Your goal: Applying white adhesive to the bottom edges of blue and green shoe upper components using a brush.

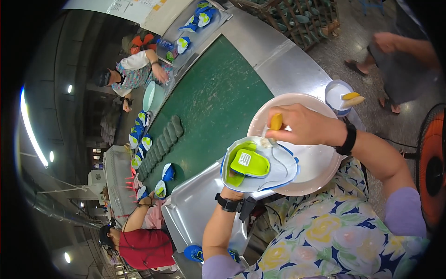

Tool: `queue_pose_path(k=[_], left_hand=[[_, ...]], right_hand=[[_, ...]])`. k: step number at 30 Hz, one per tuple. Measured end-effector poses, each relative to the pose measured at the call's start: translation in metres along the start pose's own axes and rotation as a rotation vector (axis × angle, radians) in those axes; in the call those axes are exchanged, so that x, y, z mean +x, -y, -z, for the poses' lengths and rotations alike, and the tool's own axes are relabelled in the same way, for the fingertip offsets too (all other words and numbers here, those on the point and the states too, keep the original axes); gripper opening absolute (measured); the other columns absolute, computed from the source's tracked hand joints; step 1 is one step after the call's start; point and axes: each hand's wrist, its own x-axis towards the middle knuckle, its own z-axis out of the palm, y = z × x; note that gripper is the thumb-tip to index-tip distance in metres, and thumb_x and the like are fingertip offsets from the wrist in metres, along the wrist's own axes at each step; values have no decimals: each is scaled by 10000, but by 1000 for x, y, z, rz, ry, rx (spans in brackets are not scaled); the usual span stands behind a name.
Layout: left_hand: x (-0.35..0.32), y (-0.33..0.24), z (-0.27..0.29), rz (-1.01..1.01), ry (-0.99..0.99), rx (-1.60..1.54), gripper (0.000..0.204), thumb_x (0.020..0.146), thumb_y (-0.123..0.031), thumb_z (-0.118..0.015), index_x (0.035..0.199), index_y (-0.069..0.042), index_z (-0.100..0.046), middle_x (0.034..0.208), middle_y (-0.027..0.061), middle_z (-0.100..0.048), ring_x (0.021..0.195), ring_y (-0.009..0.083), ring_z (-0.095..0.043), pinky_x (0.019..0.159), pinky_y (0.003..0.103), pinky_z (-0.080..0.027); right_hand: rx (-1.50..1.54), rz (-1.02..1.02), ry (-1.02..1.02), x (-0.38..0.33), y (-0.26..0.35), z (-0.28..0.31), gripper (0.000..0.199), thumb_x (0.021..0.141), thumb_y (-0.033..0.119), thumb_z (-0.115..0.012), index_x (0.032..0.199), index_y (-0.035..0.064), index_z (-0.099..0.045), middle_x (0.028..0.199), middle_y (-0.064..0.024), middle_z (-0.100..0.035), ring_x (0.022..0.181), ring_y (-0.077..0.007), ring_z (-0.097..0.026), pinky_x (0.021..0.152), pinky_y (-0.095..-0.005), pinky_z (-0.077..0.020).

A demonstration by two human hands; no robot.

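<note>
My left hand [230, 191], mostly hidden underneath, holds up a blue, white and lime-green shoe upper [281, 169] with its pale underside facing me. In my right hand [304, 124] is a brush with a yellow handle [276, 122], gripped between thumb and fingers. Its whitish bristles [266, 142] touch the upper's far edge. Both hands are above a wide pale pink basin [323, 172], which the upper partly covers. Beyond my right wrist stands a small tub [331, 97] with white contents and a yellow-handled brush in it.
A green conveyor belt [213, 88] carries a row of grey foot-shaped pieces [160, 146] and several blue shoe uppers [168, 172]. A metal tray [200, 209] lies left of me. Two co-workers [144, 246] sit across the belt. An orange fan [432, 172] and another person are at right.
</note>
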Motion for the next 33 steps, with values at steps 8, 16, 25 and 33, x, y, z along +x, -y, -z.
queue_pose_path(k=[8,16,25,33], left_hand=[[7,-25,-9,152,-63,8,501,1003,-397,-442,1365,-53,-488,1257,149,-617,1086,262,-647,914,409,-557],[5,-39,57,-104,-320,-137,428,1005,-343,-489,1343,-80,-494,1190,100,-638,1054,241,-650,887,363,-559],[-24,-55,362,-457,-775,-260,358,973,-56,-539,1325,-91,-489,1305,102,-553,1154,236,-579,934,383,-537],[-130,-53,617,-550,-1092,131,441,985,-151,-301,1408,-56,-380,1383,134,-457,1290,398,-441,1057,502,-412]], right_hand=[[-59,52,-116,10,19,13,256,862,215,-699,836,26,-527,740,-146,-607,634,-305,-599,593,-375,-455],[-127,-356,-147,19,12,-3,236,853,201,-698,787,-11,-619,624,-92,-600,556,-166,-569,540,-311,-440],[119,-675,-198,-23,-15,-13,108,880,25,-605,959,2,-535,812,-70,-592,659,-119,-584,601,-234,-478],[71,-800,-135,13,-48,-47,122,970,141,-548,913,37,-521,777,-27,-513,661,-83,-524,585,-216,-426]])
